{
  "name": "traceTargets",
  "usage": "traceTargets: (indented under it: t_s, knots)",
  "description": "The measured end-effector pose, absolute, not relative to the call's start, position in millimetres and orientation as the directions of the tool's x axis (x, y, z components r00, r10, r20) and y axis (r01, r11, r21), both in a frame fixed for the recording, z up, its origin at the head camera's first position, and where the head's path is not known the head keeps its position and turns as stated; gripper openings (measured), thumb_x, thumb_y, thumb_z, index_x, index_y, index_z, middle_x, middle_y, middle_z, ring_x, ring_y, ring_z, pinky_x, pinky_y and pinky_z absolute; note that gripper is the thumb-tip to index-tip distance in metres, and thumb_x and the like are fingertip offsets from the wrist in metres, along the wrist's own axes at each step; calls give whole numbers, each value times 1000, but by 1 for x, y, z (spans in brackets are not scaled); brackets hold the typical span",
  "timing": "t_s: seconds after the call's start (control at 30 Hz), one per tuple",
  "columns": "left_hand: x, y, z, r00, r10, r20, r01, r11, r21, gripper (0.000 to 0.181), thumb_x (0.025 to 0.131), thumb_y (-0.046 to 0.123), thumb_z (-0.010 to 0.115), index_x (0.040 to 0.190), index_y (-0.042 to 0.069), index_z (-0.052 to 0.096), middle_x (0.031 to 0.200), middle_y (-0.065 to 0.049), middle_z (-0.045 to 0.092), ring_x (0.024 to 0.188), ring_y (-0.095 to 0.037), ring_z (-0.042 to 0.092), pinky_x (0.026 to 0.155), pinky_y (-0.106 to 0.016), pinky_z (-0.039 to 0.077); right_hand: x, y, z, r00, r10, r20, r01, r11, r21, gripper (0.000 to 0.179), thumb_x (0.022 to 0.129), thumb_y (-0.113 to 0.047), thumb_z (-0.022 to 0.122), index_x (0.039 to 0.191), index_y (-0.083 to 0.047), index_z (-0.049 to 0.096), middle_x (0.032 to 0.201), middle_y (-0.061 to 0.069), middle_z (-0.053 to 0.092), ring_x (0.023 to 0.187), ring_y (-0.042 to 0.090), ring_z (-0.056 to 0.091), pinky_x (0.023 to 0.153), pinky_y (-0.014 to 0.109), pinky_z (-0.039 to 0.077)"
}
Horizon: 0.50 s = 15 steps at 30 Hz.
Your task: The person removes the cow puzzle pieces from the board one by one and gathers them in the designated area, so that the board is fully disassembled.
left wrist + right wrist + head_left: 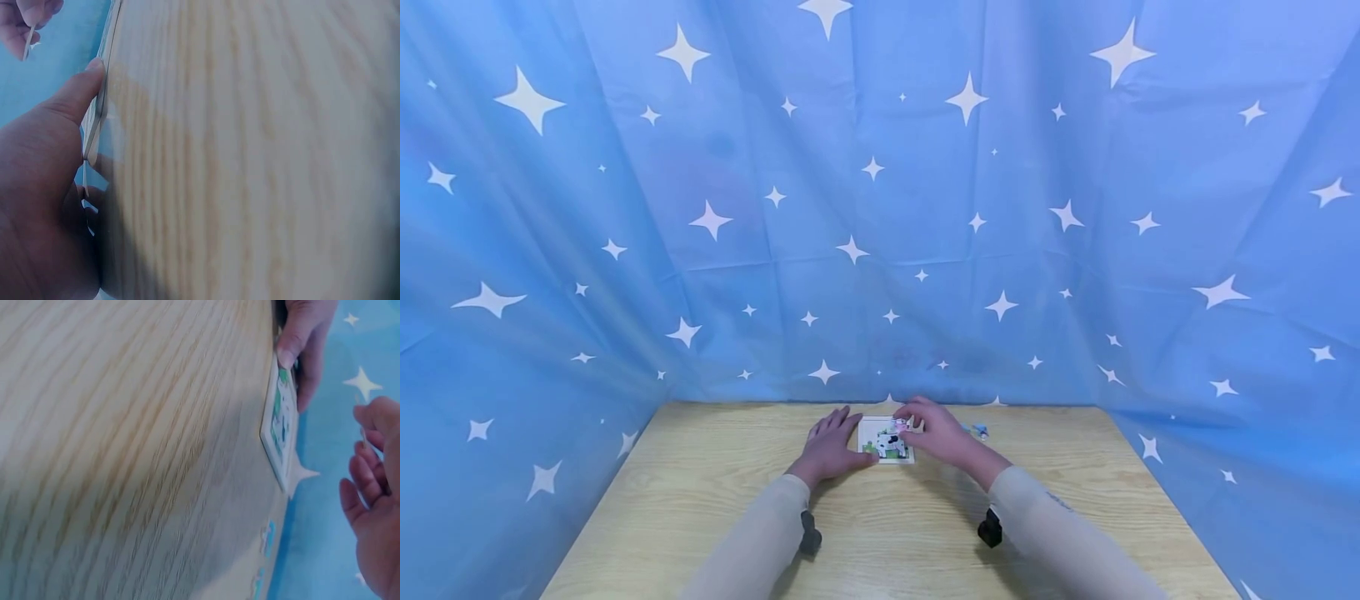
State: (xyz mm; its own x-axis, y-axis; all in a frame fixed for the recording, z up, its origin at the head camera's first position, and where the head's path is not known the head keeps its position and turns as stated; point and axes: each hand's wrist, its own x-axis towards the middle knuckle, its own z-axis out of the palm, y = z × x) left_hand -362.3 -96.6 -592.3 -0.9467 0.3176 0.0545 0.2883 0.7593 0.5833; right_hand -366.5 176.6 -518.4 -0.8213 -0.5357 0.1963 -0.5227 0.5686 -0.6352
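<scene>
A small white-framed puzzle board (892, 448) with a black-and-white cow picture lies flat near the table's far edge. Spread over its left side is my left hand (832, 444), its thumb resting on the near left corner and its fingers stretched out toward the far left corner. Above the board's right side, my right hand (934, 431) pinches a thin puzzle piece (30, 40) between thumb and fingers. The piece appears edge-on in the left wrist view, and fingers partly hide it in the head view. In the right wrist view the board (279, 425) sits below the raised right hand (378, 481).
Blue-coloured loose pieces (979, 432) lie on the wooden table (895, 533) behind and right of the right hand. They show as small pieces (269, 539) near the far edge in the right wrist view. A blue star-patterned curtain (880, 208) surrounds the table's back and sides.
</scene>
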Motion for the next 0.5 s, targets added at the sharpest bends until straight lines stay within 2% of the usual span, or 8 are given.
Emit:
traceTargets:
  t_s: [0.17, 0.33, 0.5]
  knots:
    - [-368, -98, -598, -946, 319, 50, 288, 763, 579, 107, 89, 79, 74, 172, 18, 43, 182, -17, 24, 168, -45, 16, 132, -69, 11, -365, 186, -516, -830, -530, 176, -505, 579, -640, 30, 104, -13, 78, 134, -14, 76, 120, -2, 66, 100, 16, 61, 79, 34, 58]
    - [-371, -99, -602, -947, 320, 40, 283, 765, 579, 106, 89, 76, 75, 173, 20, 42, 183, -14, 23, 169, -42, 16, 133, -66, 11, -364, 193, -516, -827, -534, 176, -508, 576, -641, 31, 103, -12, 79, 134, -9, 76, 119, 1, 67, 99, 16, 62, 79, 32, 58]
    - [-368, -98, -598, -943, 327, 52, 294, 756, 585, 107, 89, 76, 75, 172, 18, 42, 182, -17, 24, 168, -45, 16, 132, -68, 11, -363, 201, -515, -811, -548, 205, -536, 553, -638, 30, 103, -7, 78, 132, -2, 75, 117, 7, 67, 94, 18, 62, 75, 31, 57]
